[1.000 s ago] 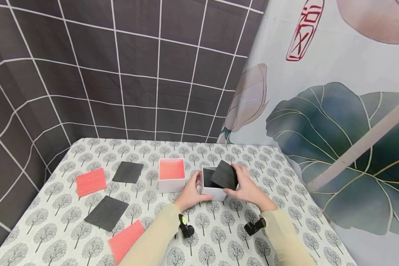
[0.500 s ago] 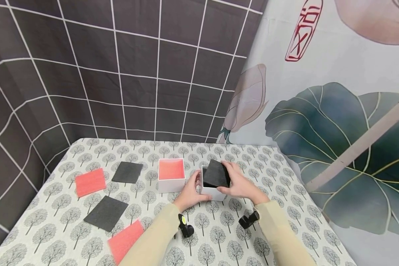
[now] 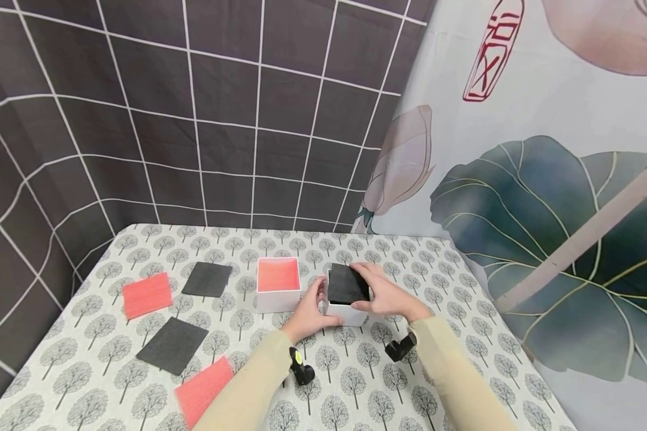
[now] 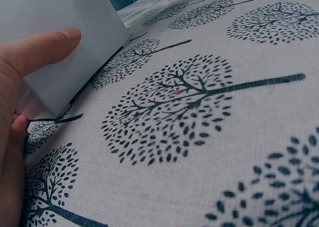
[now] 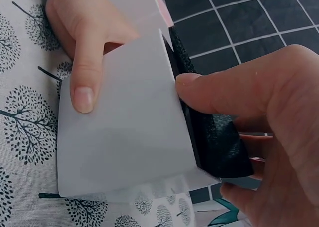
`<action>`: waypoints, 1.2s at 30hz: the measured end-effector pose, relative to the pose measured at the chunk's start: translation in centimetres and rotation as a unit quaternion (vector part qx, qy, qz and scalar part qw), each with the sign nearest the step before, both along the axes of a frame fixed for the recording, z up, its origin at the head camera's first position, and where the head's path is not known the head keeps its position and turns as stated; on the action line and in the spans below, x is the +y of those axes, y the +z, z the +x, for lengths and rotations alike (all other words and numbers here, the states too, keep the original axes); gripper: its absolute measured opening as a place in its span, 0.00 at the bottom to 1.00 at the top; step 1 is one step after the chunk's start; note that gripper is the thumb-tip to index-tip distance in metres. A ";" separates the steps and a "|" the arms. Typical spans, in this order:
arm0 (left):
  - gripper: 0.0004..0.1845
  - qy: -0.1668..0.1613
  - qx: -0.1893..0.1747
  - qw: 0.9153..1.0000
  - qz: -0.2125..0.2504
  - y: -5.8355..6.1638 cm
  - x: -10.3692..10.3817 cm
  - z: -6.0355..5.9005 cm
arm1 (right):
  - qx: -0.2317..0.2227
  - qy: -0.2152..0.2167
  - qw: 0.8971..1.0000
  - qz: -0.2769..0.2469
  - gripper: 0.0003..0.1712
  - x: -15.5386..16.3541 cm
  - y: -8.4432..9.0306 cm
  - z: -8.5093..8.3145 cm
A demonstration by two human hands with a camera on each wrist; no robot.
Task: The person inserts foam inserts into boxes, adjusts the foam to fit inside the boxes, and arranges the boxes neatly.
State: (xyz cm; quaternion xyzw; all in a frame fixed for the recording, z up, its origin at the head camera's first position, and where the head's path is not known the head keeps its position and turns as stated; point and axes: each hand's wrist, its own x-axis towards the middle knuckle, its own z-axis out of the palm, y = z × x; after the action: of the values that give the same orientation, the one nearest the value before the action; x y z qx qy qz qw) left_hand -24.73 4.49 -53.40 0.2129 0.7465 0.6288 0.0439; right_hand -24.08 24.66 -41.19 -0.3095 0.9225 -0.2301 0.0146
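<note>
A white open-topped box (image 3: 346, 316) stands right of the table's middle. My left hand (image 3: 308, 314) grips its left side, with the thumb flat on the front wall, as the left wrist view shows. At the box's mouth my right hand (image 3: 390, 294) holds a black square sheet (image 3: 347, 284) by its right edge. In the right wrist view the black sheet (image 5: 222, 145) sticks up past the rim, and the right thumb (image 5: 192, 90) lies against the box's rim. The sheet hides the inside of the box.
A second white box (image 3: 278, 300) with a red inside stands just left. Farther left lie two black squares, one at the back (image 3: 207, 279) and one nearer (image 3: 174, 345), and two red squares, one at far left (image 3: 147, 296) and one in front (image 3: 203, 389).
My right hand has moved left with the black sheet, which now lies flatter and more squarely over the box's opening. The left hand has stayed on the box.
</note>
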 end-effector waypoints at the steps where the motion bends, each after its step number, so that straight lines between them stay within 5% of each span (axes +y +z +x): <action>1: 0.61 0.001 -0.001 1.000 -0.003 0.1 0.0 0.0 | -0.005 0.002 1.000 0.004 0.50 0.1 0.0 -0.1; 20: 0.60 0.007 -0.007 1.000 -0.013 0.2 0.0 0.1 | -0.089 0.007 0.995 0.046 0.47 0.3 1.1 -0.9; 30: 0.57 -0.008 0.003 1.000 0.007 0.7 -0.1 0.2 | 0.035 -0.013 0.998 0.050 0.37 -2.2 1.0 -0.3; 36: 0.56 -0.011 0.012 1.000 0.010 0.0 0.0 -0.2 | 0.044 0.002 0.997 0.067 0.35 -3.4 0.7 0.0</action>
State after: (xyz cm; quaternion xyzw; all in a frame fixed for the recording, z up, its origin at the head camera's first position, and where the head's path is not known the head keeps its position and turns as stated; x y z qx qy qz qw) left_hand -24.88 4.53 -53.40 0.2287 0.7386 0.6329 0.0398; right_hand -24.08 21.22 -40.46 -0.3192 0.9351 -0.1538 -0.0053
